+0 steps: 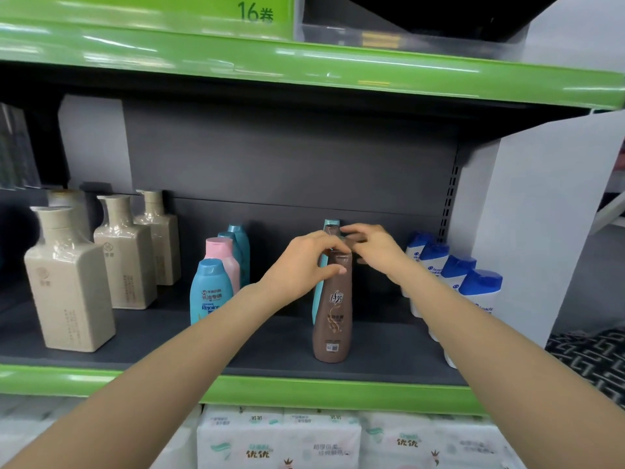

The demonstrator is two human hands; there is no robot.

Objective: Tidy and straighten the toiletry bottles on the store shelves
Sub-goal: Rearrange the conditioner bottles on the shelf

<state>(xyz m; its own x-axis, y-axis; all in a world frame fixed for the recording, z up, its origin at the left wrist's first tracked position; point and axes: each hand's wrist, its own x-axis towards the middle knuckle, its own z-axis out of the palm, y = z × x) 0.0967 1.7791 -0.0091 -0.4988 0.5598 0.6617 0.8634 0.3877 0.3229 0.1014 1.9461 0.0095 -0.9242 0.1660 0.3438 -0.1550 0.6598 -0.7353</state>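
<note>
Fingers (333,270) of left hand (301,262) pinch brown bottle (333,309) cap, right hand (372,247) fingers curl toward far teal bottle (330,225), contact unclear; tall bottles may topple if nudged sideways.

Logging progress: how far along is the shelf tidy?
Looks done: beige bottles and white blue-capped bottles stand in rows. In hand: left hand grips the brown bottle; right hand reaches the teal bottle behind. Left: lining those up.

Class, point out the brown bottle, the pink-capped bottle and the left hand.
brown bottle (333,319): head view, on its label.
pink-capped bottle (219,248): head view, on its cap.
left hand (301,262): head view, on its back.
</note>
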